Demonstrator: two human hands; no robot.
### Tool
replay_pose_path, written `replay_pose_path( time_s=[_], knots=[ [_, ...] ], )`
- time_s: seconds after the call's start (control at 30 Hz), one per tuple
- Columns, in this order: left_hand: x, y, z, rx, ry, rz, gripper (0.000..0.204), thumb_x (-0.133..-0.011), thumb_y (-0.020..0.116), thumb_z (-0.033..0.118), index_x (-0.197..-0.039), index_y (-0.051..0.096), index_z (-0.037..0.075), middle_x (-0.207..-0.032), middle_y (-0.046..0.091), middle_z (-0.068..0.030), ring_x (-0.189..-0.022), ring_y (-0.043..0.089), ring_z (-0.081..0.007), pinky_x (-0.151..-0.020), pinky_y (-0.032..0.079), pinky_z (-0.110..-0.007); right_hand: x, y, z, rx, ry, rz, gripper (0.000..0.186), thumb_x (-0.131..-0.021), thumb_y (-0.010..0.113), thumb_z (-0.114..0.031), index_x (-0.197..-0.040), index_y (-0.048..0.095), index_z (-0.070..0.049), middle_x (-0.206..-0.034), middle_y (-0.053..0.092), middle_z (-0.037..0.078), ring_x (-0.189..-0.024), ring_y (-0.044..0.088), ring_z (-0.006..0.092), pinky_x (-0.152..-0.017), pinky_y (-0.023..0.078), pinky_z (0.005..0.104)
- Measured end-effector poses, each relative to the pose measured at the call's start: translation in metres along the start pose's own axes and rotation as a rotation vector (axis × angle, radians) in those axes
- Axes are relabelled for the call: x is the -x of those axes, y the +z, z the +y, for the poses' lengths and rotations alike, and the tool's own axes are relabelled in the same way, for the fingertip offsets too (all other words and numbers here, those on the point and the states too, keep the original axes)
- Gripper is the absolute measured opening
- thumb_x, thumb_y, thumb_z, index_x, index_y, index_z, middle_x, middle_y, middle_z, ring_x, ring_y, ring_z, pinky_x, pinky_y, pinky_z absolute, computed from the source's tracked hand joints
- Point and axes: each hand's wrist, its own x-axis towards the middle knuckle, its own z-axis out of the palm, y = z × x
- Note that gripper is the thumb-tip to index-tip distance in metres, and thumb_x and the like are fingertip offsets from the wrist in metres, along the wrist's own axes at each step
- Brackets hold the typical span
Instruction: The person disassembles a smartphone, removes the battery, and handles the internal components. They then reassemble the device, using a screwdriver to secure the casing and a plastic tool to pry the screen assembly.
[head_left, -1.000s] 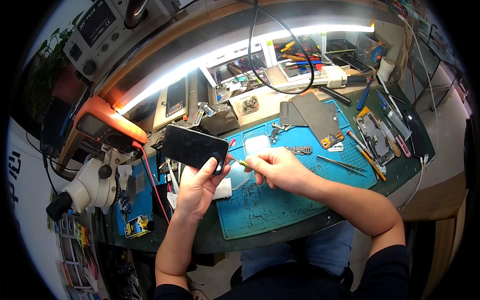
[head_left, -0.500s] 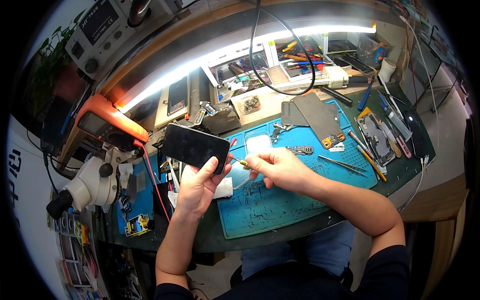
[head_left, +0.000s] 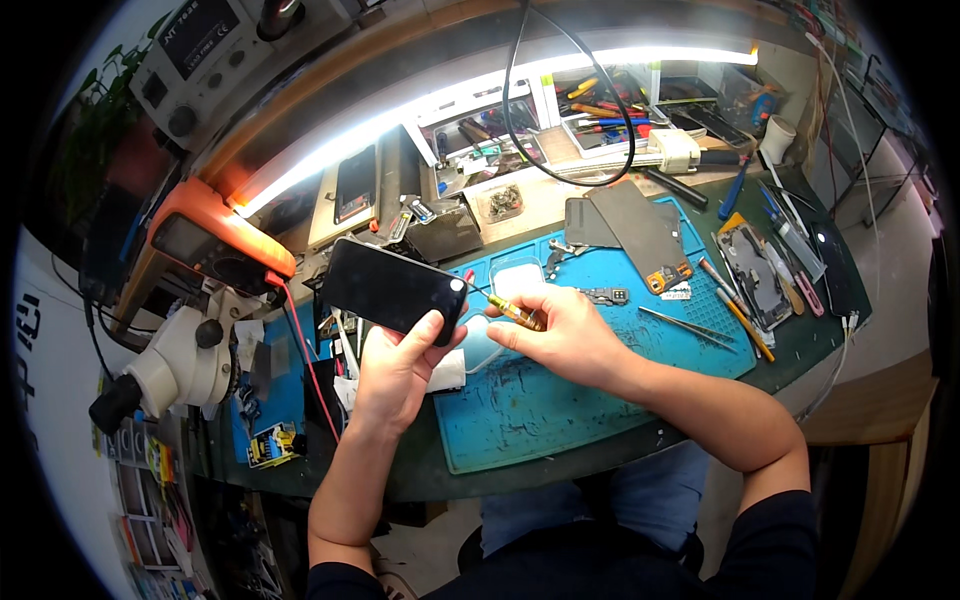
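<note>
A dark smartphone (head_left: 385,290) is gripped at its right end by my left hand (head_left: 400,365), with the thumb over its front face. The phone is tilted, its black glass facing me. My right hand (head_left: 565,335) is closed round a screwdriver (head_left: 515,311) with a yellowish handle. The thin shaft points left, its tip close to the phone's right end; whether it touches I cannot tell. Below both hands lies a blue repair mat (head_left: 560,420). A clear-walled tray (head_left: 517,276) and a small phone part (head_left: 605,296) sit on the mat just beyond my right hand.
Tweezers (head_left: 688,329) lie on the mat's right side, near flat dark phone panels (head_left: 635,235). An opened phone frame (head_left: 752,275) rests further right. On the left stand an orange multimeter (head_left: 215,245) with a red lead and a white microscope arm (head_left: 185,360). A black cable loop (head_left: 632,140) hangs overhead.
My right hand has shifted slightly right and turned, showing more of the screwdriver's handle. The phone has tilted a little, and a bright reflection now shows near its right end.
</note>
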Motion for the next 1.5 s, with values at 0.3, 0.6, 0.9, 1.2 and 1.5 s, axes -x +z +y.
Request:
replay_pose_path(
  time_s=[0.3, 0.6, 0.9, 1.2, 1.5],
  knots=[
    [0.007, 0.002, -0.007, -0.004, -0.039, -0.053, 0.033, -0.095, 0.061, 0.009, -0.126, 0.054, 0.001, -0.120, 0.064, -0.0102, -0.109, 0.063, -0.0204, -0.092, 0.056, -0.035, 0.001, 0.009, 0.001, -0.026, -0.003, 0.045, 0.021, -0.090, 0.070, -0.020, -0.091, 0.069, 0.001, -0.069, 0.060, 0.000, -0.066, 0.050, 0.0048, -0.058, 0.043, 0.0265],
    [0.000, -0.007, 0.009, 0.123, 0.159, 0.162, 0.022, -0.097, 0.057, 0.007, -0.117, 0.060, -0.002, -0.108, 0.067, -0.0110, -0.102, 0.067, -0.0207, -0.083, 0.059, -0.030, -0.006, 0.021, 0.011, 0.329, -0.240, 0.123, 0.018, -0.088, 0.064, -0.021, -0.087, 0.068, -0.003, -0.073, 0.061, 0.016, -0.072, 0.060, 0.0335, -0.064, 0.046, 0.0420],
    [0.001, -0.014, 0.005, 0.383, -0.014, 0.034, 0.027, -0.098, 0.057, 0.012, -0.123, 0.053, 0.002, -0.110, 0.066, -0.0107, -0.104, 0.066, -0.0196, -0.085, 0.059, -0.029, 0.002, 0.016, -0.003, 0.406, -0.630, 0.263, 0.028, -0.084, 0.063, -0.006, -0.113, 0.063, -0.005, -0.090, 0.060, 0.010, -0.078, 0.063, 0.0275, -0.066, 0.052, 0.0375],
    [-0.001, -0.020, 0.001, 0.490, -0.103, 0.023, 0.031, -0.099, 0.056, 0.013, -0.128, 0.049, 0.003, -0.112, 0.064, -0.0117, -0.105, 0.065, -0.0208, -0.085, 0.059, -0.029, 0.006, 0.009, -0.007, 0.449, -0.676, 0.247, 0.026, -0.083, 0.065, -0.005, -0.108, 0.065, -0.007, -0.088, 0.062, 0.007, -0.072, 0.065, 0.0255, -0.059, 0.053, 0.0351],
    [-0.001, -0.019, 0.002, 0.504, -0.101, 0.036, 0.032, -0.099, 0.056, 0.012, -0.128, 0.049, 0.002, -0.112, 0.065, -0.0121, -0.105, 0.065, -0.0213, -0.084, 0.060, -0.029, 0.007, 0.010, -0.008, 0.427, -0.655, 0.256, 0.024, -0.083, 0.066, -0.005, -0.107, 0.066, -0.007, -0.089, 0.063, 0.008, -0.072, 0.065, 0.0261, -0.061, 0.054, 0.0354]
  ],
)
